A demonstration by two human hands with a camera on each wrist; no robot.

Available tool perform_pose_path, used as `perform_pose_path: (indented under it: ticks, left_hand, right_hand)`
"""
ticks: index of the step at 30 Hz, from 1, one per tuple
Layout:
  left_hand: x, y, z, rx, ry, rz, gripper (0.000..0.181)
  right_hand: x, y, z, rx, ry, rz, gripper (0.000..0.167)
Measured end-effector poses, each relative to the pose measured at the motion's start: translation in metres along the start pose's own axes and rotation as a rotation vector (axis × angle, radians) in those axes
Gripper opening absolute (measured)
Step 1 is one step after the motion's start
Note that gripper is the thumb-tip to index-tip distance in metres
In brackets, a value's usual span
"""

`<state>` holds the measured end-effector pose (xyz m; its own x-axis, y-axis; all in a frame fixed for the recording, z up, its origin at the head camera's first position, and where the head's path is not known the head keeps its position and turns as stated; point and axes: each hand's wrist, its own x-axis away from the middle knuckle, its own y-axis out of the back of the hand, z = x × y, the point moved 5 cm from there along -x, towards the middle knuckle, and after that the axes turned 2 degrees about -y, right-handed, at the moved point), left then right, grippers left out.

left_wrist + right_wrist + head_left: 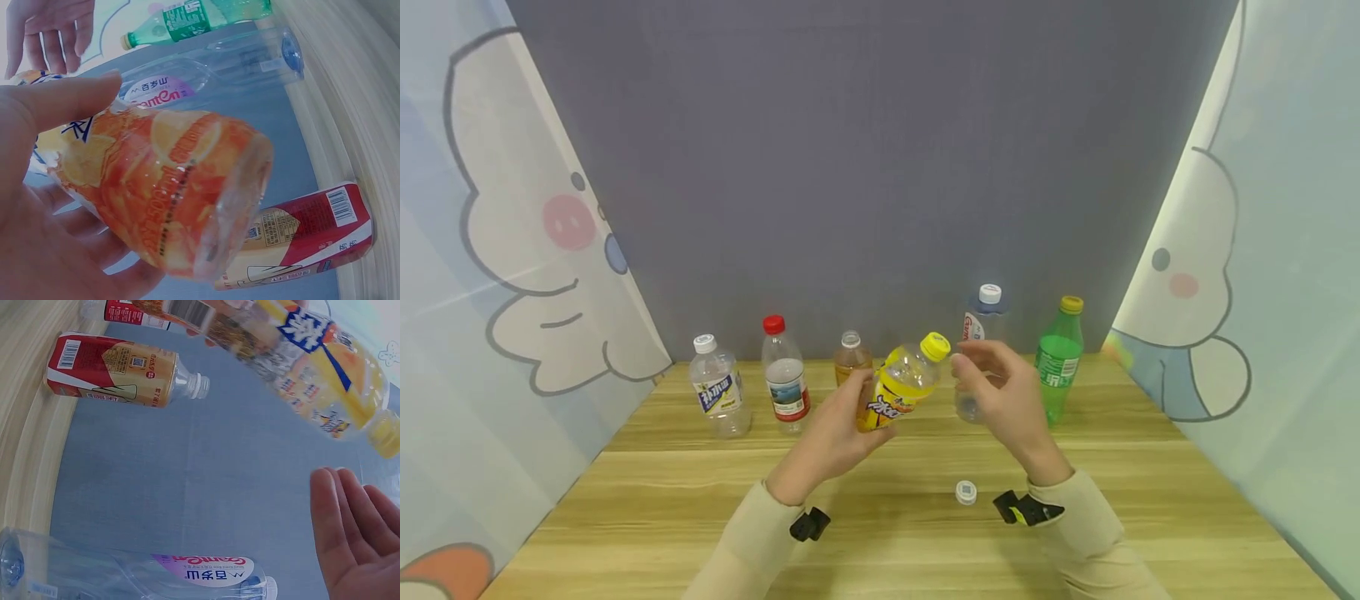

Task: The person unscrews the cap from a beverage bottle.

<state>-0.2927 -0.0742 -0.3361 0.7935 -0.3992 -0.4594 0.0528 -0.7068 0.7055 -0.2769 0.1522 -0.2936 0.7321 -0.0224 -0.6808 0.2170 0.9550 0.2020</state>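
Workpiece: yellow bottle (904, 385), held in the air above the table (700, 500), between the two hands.

Left hand (831, 442): grips the yellow bottle round its body, thumb along one side, fingers along the other. The left wrist view shows its base free of the table.

Right hand (1011, 408): holds nothing. Fingers are extended and slightly bent, thumb apart from them. In the right wrist view the fingertips stand near the yellow cap (936, 347), with a visible gap; no contact.

Orientation: the long axis of the yellow bottle is tilted. The base lies low, on the left hand's side; the neck rises toward the right hand. The yellow cap is seated on the neck.

Governing relation (judgement): yellow cap to right hand. The left hand bears the body; the right hand is the nearer to the yellow cap and lies just beyond it, on the right. Closing this short gap along the tilted axis would bring the two into contact.

Surroundings: a white cap (966, 492) lies loose on the table, nearer the person. An uncapped bottle (119, 369) stands behind the left hand. A clear bottle (973, 327) and a green bottle (1058, 358) stand behind the right hand.
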Motion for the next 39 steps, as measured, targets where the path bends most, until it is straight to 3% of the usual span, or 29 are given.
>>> perform_pose_path:
  ticks: [3, 10, 19, 23, 31, 39]
  left_hand:
    - [0.000, -0.003, 0.003, -0.053, 0.011, 0.029, 0.068]
    - [-0.001, -0.010, 0.007, -0.139, 0.011, 0.093, 0.073]
    - [0.000, -0.013, 0.007, -0.219, -0.030, 0.098, 0.073]
    - [0.000, -0.013, 0.005, -0.242, -0.042, 0.097, 0.071]
    - [0.000, -0.013, 0.004, -0.300, -0.078, 0.081, 0.072]
    - [0.002, -0.013, 0.005, -0.260, -0.069, 0.113, 0.068]
  right_hand:
    - [0.000, 0.001, 0.001, 0.030, 0.018, -0.048, 0.015]
    - [0.001, 0.000, 0.001, 0.162, 0.010, -0.057, 0.014]
    - [0.003, -0.003, -0.004, 0.288, -0.155, 0.046, 0.033]
    - [0.002, -0.003, -0.005, 0.310, -0.187, 0.058, 0.038]
    - [0.001, -0.006, -0.006, 0.295, -0.179, 0.118, 0.033]
    - [0.002, -0.011, -0.006, 0.255, -0.097, 0.221, 0.023]
